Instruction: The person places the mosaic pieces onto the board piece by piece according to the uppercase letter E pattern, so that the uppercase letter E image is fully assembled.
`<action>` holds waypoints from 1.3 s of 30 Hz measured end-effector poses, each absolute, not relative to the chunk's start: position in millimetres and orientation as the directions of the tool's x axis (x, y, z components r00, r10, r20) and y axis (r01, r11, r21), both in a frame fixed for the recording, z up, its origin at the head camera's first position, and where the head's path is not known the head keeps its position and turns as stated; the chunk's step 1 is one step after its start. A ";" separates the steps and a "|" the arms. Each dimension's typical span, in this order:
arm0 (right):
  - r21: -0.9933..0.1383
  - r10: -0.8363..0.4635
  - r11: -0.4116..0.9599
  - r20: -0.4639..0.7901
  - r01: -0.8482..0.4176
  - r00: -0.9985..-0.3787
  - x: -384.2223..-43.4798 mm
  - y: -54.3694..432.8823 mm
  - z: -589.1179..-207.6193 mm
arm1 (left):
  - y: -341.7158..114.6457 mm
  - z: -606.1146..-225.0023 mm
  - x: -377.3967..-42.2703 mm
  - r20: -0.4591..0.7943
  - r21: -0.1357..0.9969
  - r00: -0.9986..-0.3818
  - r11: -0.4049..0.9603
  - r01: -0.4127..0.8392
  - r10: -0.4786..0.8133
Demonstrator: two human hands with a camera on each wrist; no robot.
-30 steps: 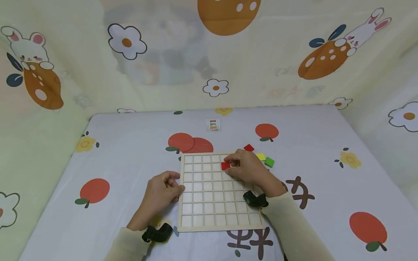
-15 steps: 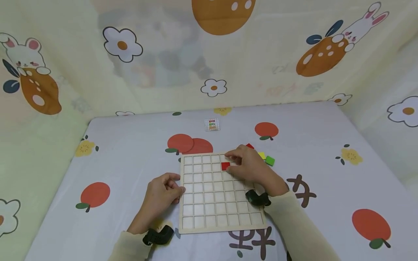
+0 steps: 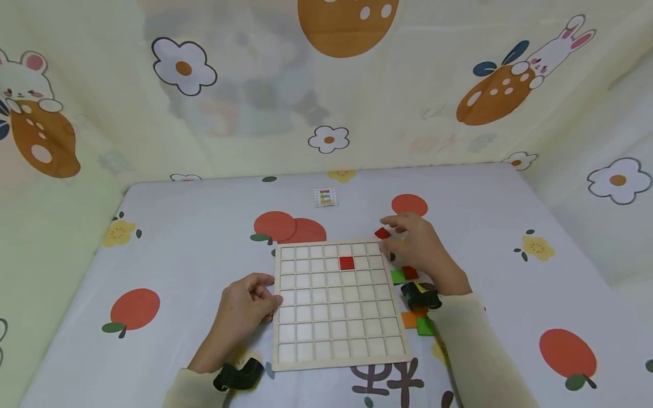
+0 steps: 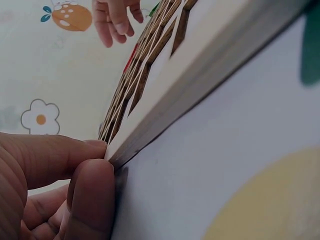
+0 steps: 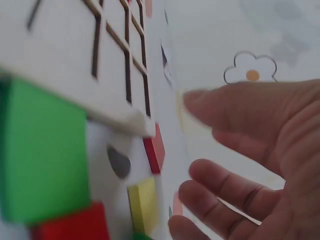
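Note:
A wooden grid board (image 3: 342, 365) lies flat, with one red square tile (image 3: 347, 263) in a cell of its second row. My left hand (image 3: 245, 303) holds the board's left edge; in the left wrist view its thumb (image 4: 92, 200) and index finger meet the rim. Beyond the board's far right corner, my right hand (image 3: 423, 249) hovers with fingers spread and nothing between them. Close to its fingertips is a loose red tile (image 3: 382, 233), seen beside the board corner in the right wrist view.
Along the board's right side lie several loose tiles, among them green (image 3: 398, 276), dark red (image 3: 410, 272) and orange (image 3: 408, 320), partly hidden by my right wrist. A small card with a coloured grid (image 3: 325, 197) lies behind the board. A patterned cloth wall stands at the back.
My right hand has left the red tile in the grid and moved right, off the board towards the loose red tile. My left hand stays on the board's edge.

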State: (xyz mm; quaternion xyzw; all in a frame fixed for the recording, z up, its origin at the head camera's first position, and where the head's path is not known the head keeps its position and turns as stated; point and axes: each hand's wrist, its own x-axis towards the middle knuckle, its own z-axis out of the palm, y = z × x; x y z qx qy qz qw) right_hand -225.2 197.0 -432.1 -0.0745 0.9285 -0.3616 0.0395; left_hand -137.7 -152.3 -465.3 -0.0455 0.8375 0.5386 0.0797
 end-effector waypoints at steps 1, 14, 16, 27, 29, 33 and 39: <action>-0.677 -0.159 0.730 -0.039 -0.091 -0.986 -227.2 199.0 -431.4 | -152.6 -465.2 -138.0 -0.181 0.896 -0.984 0.415 -0.160 0.011; -0.562 -0.258 0.819 -0.183 -0.115 -0.949 -260.0 207.9 -428.4 | -154.0 -464.5 -139.8 -0.162 0.892 -0.987 0.430 -0.140 0.015; -0.551 -0.250 0.829 -0.205 -0.100 -0.946 -262.2 206.9 -428.0 | -153.9 -464.7 -139.8 -0.163 0.892 -0.987 0.430 -0.141 0.014; -0.528 -0.205 0.849 -0.276 -0.030 -0.939 -266.5 205.3 -428.0 | -153.9 -467.9 -138.9 -0.166 0.893 -0.986 0.425 -0.147 0.006; -0.540 -0.197 0.841 -0.272 -0.020 -0.942 -266.8 206.9 -428.3 | -153.6 -468.3 -138.8 -0.158 0.896 -0.987 0.422 -0.139 0.011; -0.589 -0.201 0.808 -0.240 -0.022 -0.950 -267.1 211.6 -430.4 | -153.3 -468.6 -138.3 -0.147 0.901 -0.989 0.414 -0.127 0.017; -0.680 -0.236 0.733 -0.203 -0.037 -0.950 -267.9 216.1 -435.4 | -153.7 -468.0 -137.0 -0.138 0.901 -0.990 0.418 -0.118 0.019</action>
